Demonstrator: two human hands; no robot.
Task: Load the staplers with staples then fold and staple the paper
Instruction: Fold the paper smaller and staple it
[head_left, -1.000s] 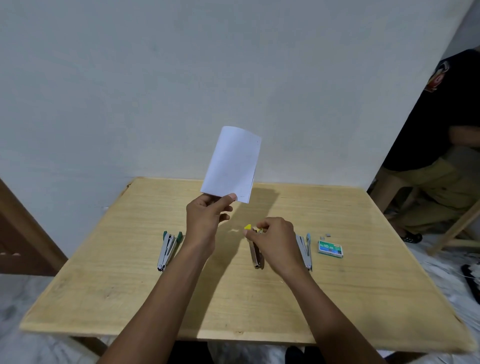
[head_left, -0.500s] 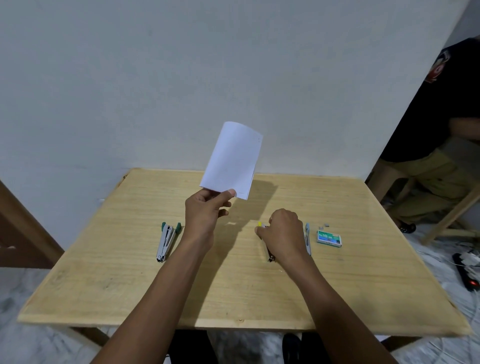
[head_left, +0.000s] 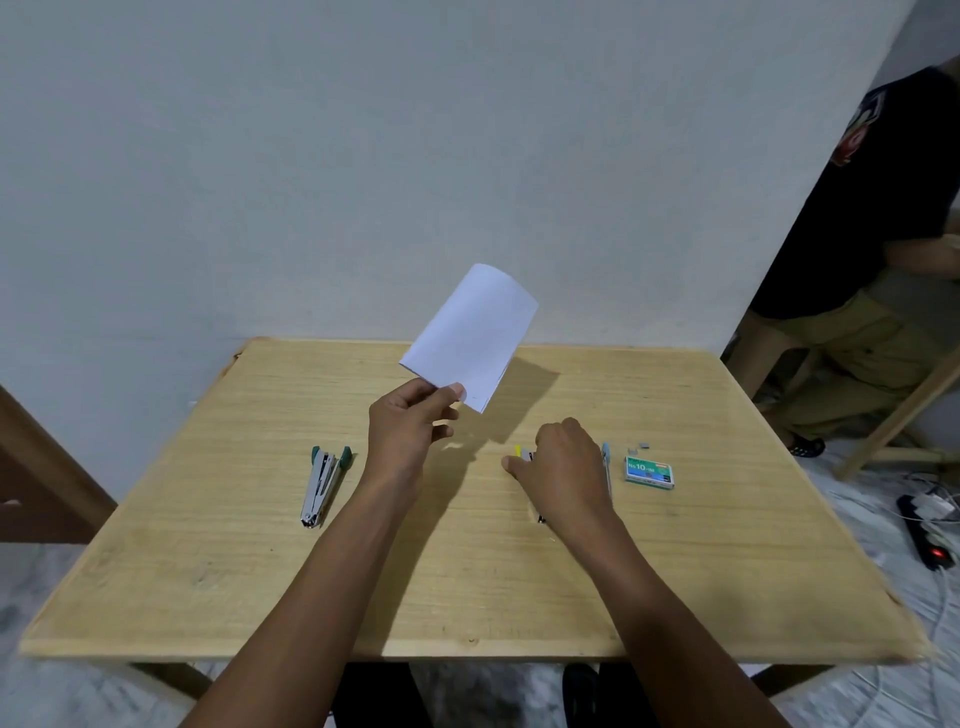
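Left hand (head_left: 408, 431) pinches the folded white paper sheet (head_left: 471, 338) aloft by its corner; right hand (head_left: 563, 470) curls over the yellow-tipped metal stapler (head_left: 523, 453) on the wooden table (head_left: 208, 587). Best grip it firmly, then feed the folded edge squarely in.

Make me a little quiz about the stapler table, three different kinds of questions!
1. True or false: the folded paper lies flat on the table.
2. Which hand covers the yellow stapler? A) left hand B) right hand
3. Fill in: the staple box sits to the ___ of the blue stapler.

Key: 1 false, the left hand holds it up. 2 B. 3 right.
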